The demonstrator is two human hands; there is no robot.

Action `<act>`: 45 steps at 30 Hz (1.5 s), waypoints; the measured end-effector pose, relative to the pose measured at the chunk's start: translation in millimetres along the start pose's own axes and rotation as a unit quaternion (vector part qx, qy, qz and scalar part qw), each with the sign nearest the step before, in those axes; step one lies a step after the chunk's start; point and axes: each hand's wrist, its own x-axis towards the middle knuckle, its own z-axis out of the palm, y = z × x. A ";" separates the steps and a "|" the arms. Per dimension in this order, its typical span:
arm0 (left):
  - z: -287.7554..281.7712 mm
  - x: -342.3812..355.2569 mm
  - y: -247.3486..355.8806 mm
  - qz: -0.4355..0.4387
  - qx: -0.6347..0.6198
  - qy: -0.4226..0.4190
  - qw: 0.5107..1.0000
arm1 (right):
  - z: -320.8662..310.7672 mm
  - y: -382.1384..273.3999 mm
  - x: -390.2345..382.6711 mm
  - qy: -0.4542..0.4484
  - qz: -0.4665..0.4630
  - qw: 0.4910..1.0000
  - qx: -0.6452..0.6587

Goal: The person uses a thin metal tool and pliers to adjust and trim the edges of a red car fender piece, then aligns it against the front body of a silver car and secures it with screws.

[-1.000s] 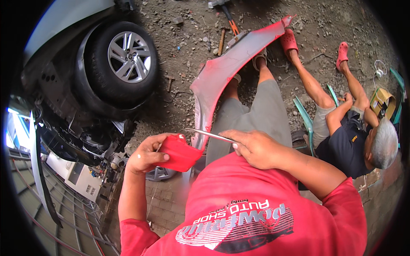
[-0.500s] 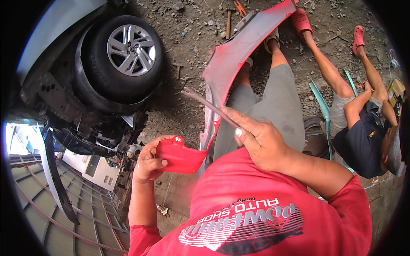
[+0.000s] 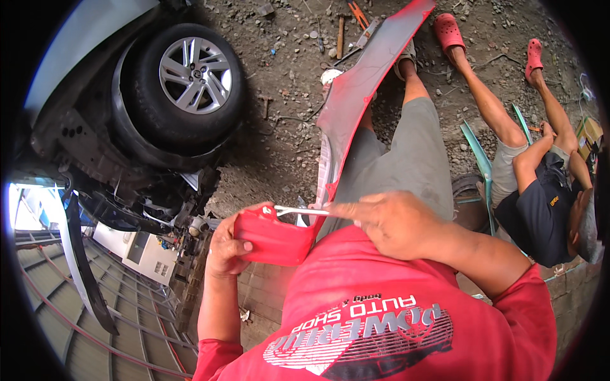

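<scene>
My left hand (image 3: 227, 251) is closed on the bright red end piece (image 3: 273, 241) of a long car fender, thumb across its face. The fender's body (image 3: 356, 89), grey with red edges, stretches up between my legs toward the top. My right hand (image 3: 397, 228) grips a slim silver metal tool (image 3: 300, 211), held nearly level with its tip at the red piece's upper edge, by a small tab. My right fingertips partly cover the tool's near end.
A car with exposed wheel (image 3: 194, 73) and underbody fills the left. Hammer (image 3: 340, 38) and orange-handled tool (image 3: 359, 16) lie on gravel. At right another person (image 3: 540, 209) sits by teal strips (image 3: 480, 159) and a cardboard box (image 3: 588, 136).
My right hand lifted and angled the metal tool, then lowered it to nearly level at the red piece's edge. The fender's long body shifted slightly, and the whole view moved a little.
</scene>
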 end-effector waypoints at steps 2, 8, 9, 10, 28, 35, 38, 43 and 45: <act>-0.4 0.3 0.3 0.021 -0.026 0.022 0.999 | 1.3 3.8 -0.1 0.049 -0.018 0.997 0.052; -3.7 0.1 -4.0 0.016 -0.002 0.008 1.000 | 13.9 14.7 1.6 0.185 -0.045 0.982 0.017; -5.9 -1.1 -7.9 0.017 -0.008 0.007 1.000 | -1.2 -0.8 -3.6 0.160 -0.025 0.987 -0.004; -8.0 -2.5 -11.7 0.018 -0.014 0.005 1.000 | -8.8 -9.2 -6.3 0.135 -0.006 0.991 -0.024; 20.5 -5.9 -11.7 0.015 -0.007 -0.018 1.000 | 0.3 -61.2 -41.6 0.056 -0.012 0.995 -0.088; 20.3 -4.5 -17.1 0.020 -0.020 -0.038 0.999 | -3.1 -63.2 -44.6 0.126 -0.050 0.990 -0.032; 21.5 -6.2 -18.2 0.024 -0.017 -0.046 0.999 | 11.8 -42.3 -46.2 0.011 0.026 0.989 -0.149; 28.1 -8.7 -17.3 0.010 -0.016 -0.040 0.999 | -2.3 -64.0 -49.7 0.076 -0.039 0.990 -0.108; 26.5 -4.0 -17.3 0.010 -0.013 -0.049 0.999 | -6.3 -63.1 -51.1 0.034 -0.010 0.988 -0.152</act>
